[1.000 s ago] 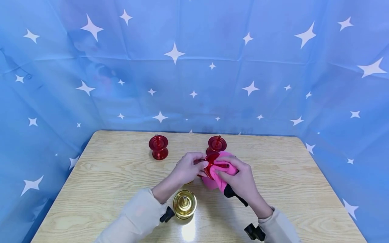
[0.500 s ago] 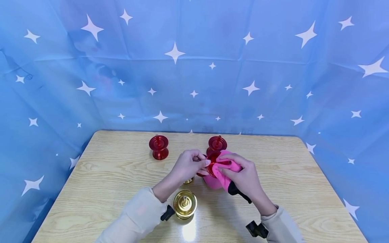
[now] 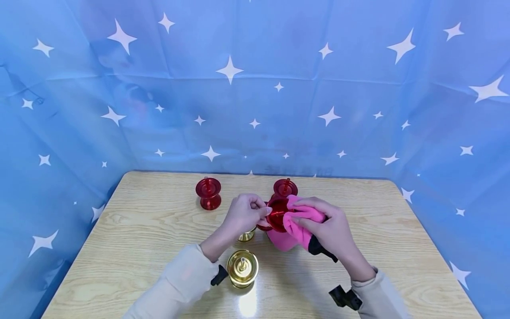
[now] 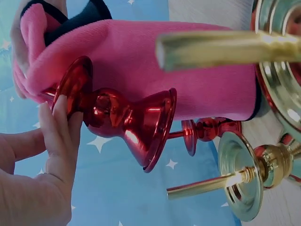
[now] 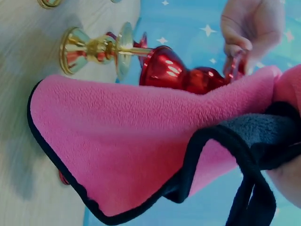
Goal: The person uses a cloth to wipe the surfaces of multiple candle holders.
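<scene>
My left hand pinches the dish rim of a red metallic candle holder, held tilted above the table. In the left wrist view the flared base and rounded stem show, with the fingertips at the dish edge. Bunched in my right hand is a pink cloth with black edging. Thumb and fingers grip it beside the dish, and its loose part hangs below and behind the holder. The cloth hides part of the dish and the tip of its spike.
Two more red candle holders stand toward the back of the wooden table. A gold candle holder stands near the front, and another gold one is partly hidden by the left hand. A blue star-patterned curtain hangs behind.
My right hand and the cloth have shifted to the right and slightly down. The held candle holder's dish has turned to face the camera more. My left hand keeps its grip, moving slightly up.
</scene>
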{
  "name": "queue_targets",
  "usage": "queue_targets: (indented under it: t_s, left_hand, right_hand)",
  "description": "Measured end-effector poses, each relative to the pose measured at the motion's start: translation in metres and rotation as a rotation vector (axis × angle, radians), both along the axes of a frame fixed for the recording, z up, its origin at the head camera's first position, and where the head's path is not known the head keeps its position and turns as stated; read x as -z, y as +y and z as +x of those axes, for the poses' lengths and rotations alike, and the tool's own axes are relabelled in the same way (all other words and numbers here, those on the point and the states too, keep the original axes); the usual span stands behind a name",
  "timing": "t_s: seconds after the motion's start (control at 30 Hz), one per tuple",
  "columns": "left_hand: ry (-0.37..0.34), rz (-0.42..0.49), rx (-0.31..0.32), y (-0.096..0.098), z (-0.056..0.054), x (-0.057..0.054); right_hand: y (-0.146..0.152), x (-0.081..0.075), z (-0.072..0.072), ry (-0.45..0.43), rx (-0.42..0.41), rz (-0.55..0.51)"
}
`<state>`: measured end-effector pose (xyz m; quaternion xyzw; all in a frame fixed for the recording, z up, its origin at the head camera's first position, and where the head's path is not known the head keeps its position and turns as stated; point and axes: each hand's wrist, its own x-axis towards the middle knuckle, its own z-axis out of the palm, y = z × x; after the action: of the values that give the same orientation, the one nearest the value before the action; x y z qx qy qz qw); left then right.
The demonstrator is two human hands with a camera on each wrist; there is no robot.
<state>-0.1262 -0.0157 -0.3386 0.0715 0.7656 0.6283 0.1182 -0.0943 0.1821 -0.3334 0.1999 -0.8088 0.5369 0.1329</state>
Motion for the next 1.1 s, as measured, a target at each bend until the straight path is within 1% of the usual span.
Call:
queue_targets:
  t_s: [0.07,0.2,0.3,0.37,0.47,0.57,0.67,0.8,0.9,1.1]
  left_hand:
    - [-0.015,0.020,0.009,-0.002,-0.003,0.000]
    - [-0.034,0.078,0.038,-0.008,-0.010,-0.001]
    - [-0.045,0.097,0.058,-0.011,-0.014,-0.001]
    - [-0.055,0.091,0.072,-0.011,-0.016,-0.001]
    - [-0.074,0.071,0.095,-0.010,-0.016,-0.003]
    - [-0.075,0.034,0.116,-0.007,-0.015,-0.004]
    - [-0.040,-0.020,0.125,-0.004,-0.013,-0.004]
    - [0.026,-0.091,0.127,-0.002,-0.011,-0.003]
    - [0.072,-0.128,0.121,0.000,-0.010,-0.002]
    - [0.100,-0.186,0.090,0.002,-0.010,-0.002]
  right_hand:
    - [0.004,-0.005,0.000,-0.013,0.010,-0.019]
    - [0.013,-0.012,-0.003,-0.016,0.076,-0.031]
    - [0.016,-0.014,-0.007,-0.013,0.088,-0.030]
    - [0.016,-0.012,-0.009,0.002,0.057,-0.019]
    - [0.012,-0.007,-0.012,0.012,-0.029,0.016]
    - [0.008,0.001,-0.013,0.022,-0.092,0.082]
    - [0.005,0.008,-0.015,0.024,-0.132,0.149]
    - [0.002,0.016,-0.017,0.072,-0.176,0.211]
    - [0.001,0.020,-0.018,0.104,-0.186,0.222]
    - [-0.001,0.024,-0.018,0.122,-0.179,0.209]
